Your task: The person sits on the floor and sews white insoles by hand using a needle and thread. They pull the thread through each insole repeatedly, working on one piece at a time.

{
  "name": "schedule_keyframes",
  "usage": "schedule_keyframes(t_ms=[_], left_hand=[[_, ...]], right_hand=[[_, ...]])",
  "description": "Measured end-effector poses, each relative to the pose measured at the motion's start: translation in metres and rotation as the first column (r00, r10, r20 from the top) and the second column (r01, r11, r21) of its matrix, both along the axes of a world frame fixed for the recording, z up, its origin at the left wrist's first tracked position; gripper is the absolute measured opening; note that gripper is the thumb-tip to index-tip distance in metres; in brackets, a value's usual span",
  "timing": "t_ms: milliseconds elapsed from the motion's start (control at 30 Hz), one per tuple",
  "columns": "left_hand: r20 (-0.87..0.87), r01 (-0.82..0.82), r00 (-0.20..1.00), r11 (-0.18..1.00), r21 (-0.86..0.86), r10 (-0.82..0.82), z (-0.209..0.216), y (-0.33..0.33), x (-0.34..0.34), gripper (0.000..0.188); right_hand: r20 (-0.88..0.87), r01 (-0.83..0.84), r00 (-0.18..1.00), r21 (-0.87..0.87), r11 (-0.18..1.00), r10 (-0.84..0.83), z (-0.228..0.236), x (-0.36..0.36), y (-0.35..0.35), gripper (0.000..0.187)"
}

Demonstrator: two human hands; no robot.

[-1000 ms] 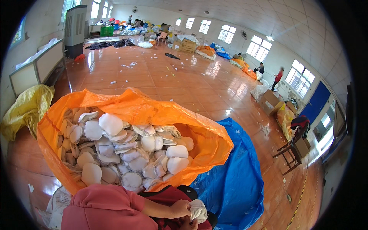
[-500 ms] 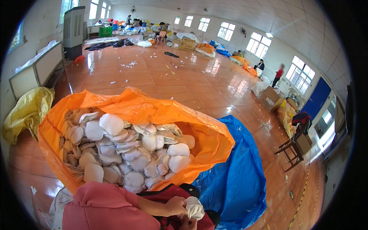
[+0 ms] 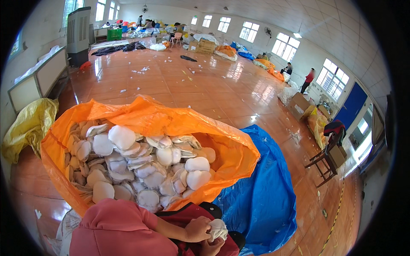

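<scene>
White crumpled fabric piece (image 3: 218, 229), just outside the open orange plastic sack (image 3: 158, 117), clamped by fingers of my left hand (image 3: 198, 229) and right hand (image 3: 212, 247); handling judged incomplete, completed count unclear, many rounded white fabric pads (image 3: 147, 170) inside the sack.

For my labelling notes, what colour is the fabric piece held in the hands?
The fabric piece is off-white; it shows best in the head view.

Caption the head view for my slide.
Both hands hold a white fabric piece near an open orange sack of pale rounded pads.
</scene>
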State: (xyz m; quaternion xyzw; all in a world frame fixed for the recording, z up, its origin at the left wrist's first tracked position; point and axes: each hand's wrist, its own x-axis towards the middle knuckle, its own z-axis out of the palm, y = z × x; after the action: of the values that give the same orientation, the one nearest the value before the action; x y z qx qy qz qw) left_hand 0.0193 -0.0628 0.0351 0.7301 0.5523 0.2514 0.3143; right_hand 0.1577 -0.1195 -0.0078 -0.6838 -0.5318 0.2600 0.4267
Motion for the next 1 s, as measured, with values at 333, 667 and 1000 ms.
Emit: schedule_keyframes(t_ms=[333, 667, 1000], left_hand=[[0.11, -0.028, 0.994, 0.997, 0.07, 0.02, -0.009, 0.001, -0.004, 0.031], [0.498, -0.054, 0.837, 0.939, -0.339, 0.228, 0.024, -0.003, -0.002, 0.019], [0.108, 0.001, 0.994, 0.968, 0.251, -0.029, 0.013, -0.004, -0.005, 0.013]], right_hand=[[0.011, -0.064, 0.998, -0.2, 0.978, 0.067, 0.007, 0.003, 0.004, 0.042], [0.066, -0.061, 0.996, -0.028, 0.998, 0.063, 0.001, -0.004, -0.001, 0.015], [-0.166, -0.026, 0.986, -0.024, 0.999, 0.021, 0.007, 0.001, -0.012, 0.017]])
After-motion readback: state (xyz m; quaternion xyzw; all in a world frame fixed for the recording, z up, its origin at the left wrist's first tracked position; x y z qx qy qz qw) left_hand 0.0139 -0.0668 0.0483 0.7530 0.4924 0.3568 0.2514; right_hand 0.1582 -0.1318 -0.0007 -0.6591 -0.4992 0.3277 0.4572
